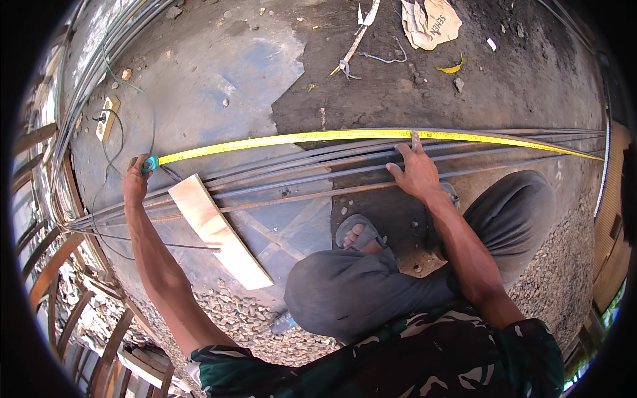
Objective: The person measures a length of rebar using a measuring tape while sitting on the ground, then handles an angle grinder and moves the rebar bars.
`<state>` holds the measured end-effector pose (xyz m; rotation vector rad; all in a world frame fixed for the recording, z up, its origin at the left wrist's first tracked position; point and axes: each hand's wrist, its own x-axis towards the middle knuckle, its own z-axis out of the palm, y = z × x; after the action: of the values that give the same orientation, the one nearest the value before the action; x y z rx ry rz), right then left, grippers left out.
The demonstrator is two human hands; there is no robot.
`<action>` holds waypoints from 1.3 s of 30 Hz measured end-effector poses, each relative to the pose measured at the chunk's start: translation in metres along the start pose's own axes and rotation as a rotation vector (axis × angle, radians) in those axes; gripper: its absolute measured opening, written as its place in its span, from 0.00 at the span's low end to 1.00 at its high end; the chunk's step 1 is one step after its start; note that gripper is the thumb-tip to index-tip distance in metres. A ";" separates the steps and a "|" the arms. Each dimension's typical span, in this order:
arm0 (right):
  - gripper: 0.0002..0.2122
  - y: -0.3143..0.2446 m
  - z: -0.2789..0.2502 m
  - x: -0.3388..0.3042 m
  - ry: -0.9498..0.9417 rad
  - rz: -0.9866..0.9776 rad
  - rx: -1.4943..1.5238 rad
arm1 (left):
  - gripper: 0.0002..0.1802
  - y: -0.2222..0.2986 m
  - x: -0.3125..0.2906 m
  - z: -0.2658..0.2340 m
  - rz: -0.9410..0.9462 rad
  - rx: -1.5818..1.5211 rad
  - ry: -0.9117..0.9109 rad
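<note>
Against the near end of the rebar bundle (312, 174), left hand (135, 180) closed around the teal tip of the yellow measuring tape (345, 135), grip pinched on the tape's end and pressing it down to the concrete floor (219, 79); right hand (417, 171) spread open farther along the bundle, forefinger stretched up to touch the tape, nothing held in it. Best done with the tape kept taut, flat and parallel to the bars, the end anchored flush with the bar tips, and the forefinger held steady on the reading. Tape itself thin, bright yellow, bowed slightly by the lens, running just beyond the bars from left to far right. Bars long, ribbed, grey and rust-brown, lying side by side. Across the bundle near the left hand, a pale wooden board (219, 231); beyond the bundle, a crumpled paper sack (431, 23) and scraps of wire.
</note>
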<state>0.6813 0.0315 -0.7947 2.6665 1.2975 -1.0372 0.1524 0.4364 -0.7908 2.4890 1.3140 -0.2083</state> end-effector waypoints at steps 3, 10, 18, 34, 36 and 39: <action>0.25 0.000 0.002 0.000 0.006 -0.007 -0.005 | 0.28 -0.003 0.000 -0.002 0.004 0.005 -0.007; 0.25 -0.002 0.000 0.000 -0.004 -0.003 -0.028 | 0.28 0.009 0.001 -0.006 -0.041 -0.009 0.005; 0.23 -0.002 0.000 -0.001 0.010 -0.028 -0.036 | 0.27 0.006 -0.002 -0.004 -0.063 -0.025 0.004; 0.24 -0.007 -0.007 -0.002 -0.022 -0.014 -0.035 | 0.26 0.007 0.000 -0.007 -0.083 -0.001 0.004; 0.24 -0.004 -0.004 -0.001 -0.011 -0.028 -0.036 | 0.26 0.009 0.000 -0.007 -0.074 -0.004 0.011; 0.24 -0.006 -0.006 -0.001 -0.018 -0.023 -0.039 | 0.25 0.010 -0.001 -0.008 -0.057 0.030 0.024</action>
<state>0.6800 0.0362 -0.7874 2.6141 1.3337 -1.0248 0.1598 0.4334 -0.7810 2.4877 1.4031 -0.2135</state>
